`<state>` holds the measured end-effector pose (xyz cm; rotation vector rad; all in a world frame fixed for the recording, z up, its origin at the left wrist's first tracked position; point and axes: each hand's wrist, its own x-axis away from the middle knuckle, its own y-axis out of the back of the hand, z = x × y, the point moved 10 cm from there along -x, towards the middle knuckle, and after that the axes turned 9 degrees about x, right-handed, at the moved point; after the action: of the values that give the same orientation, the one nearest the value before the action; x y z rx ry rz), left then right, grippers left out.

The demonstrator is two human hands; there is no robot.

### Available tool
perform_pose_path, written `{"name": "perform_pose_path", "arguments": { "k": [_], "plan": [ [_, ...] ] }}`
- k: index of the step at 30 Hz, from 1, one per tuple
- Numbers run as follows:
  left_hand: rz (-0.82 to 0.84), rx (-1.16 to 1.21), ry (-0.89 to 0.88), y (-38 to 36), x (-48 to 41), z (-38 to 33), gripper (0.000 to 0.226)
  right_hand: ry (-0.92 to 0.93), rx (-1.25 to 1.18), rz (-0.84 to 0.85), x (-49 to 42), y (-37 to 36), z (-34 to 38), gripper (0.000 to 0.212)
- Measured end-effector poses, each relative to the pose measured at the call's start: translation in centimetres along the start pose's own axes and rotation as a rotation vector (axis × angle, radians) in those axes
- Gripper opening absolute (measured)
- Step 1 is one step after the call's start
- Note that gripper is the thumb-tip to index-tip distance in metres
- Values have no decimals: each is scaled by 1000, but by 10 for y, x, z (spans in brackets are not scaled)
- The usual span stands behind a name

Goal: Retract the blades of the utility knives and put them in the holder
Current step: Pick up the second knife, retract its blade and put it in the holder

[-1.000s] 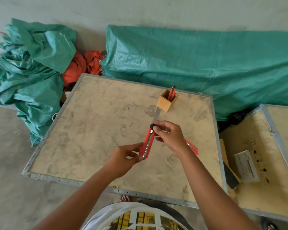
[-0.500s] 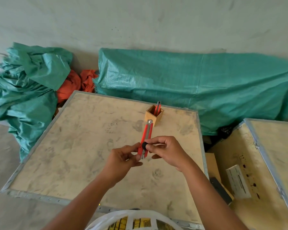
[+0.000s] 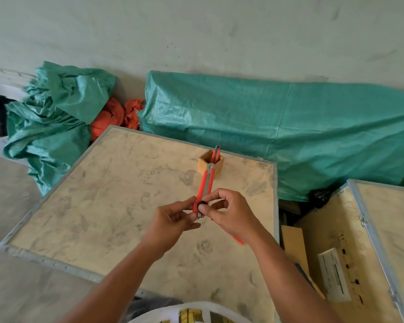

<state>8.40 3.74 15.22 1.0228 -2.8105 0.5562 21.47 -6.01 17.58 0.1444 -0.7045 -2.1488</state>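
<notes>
Both hands meet above the middle of the table (image 3: 117, 206), each pinching the near end of 1 red utility knife (image 3: 205, 187). The left hand (image 3: 170, 221) has its grip closed on the knife's lower left side, fingertips pressed to the red body. The right hand (image 3: 229, 212) has its grip closed from the other side, the thumb lying on the black slider knob (image 3: 201, 204) near the knife's tail while the other fingers curl behind. The knife is held off the table and points away toward the far edge, its metal nose (image 3: 210, 167) just in front of the holder; no blade sticks out past that nose. The wooden holder (image 3: 210, 164) stands upright near the far right corner of the table, with 1 more red knife (image 3: 216, 153) standing in it, tilted slightly. A bit of red (image 3: 238, 240) shows on the table under the right wrist, mostly hidden. The table is a dusty plywood panel with a metal rim. Beyond its far edge lie green tarps (image 3: 278, 131) and orange cloth (image 3: 112, 117) against the wall, and a second plywood crate (image 3: 336, 241) sits past the right edge.
</notes>
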Motion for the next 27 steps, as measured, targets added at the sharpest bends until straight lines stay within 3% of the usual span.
{"name": "perform_pose_path", "arguments": {
  "k": [4, 10, 17, 23, 27],
  "plan": [
    [-27, 56, 7, -10, 6, 8, 38, 69, 22, 104, 4, 7, 0, 23],
    [-21, 70, -7, -16, 3, 9, 40, 90, 84, 9, 2, 20, 1, 22],
    [0, 23, -15, -12, -14, 4, 40, 141, 38, 52, -9, 15, 4, 24],
    [22, -18, -12, -7, -34, 6, 41, 24, 41, -54, -26, 17, -7, 26],
    [75, -86, -4, -2, -59, 11, 43, -49, -184, -50, -51, 18, -20, 15]
  ]
}}
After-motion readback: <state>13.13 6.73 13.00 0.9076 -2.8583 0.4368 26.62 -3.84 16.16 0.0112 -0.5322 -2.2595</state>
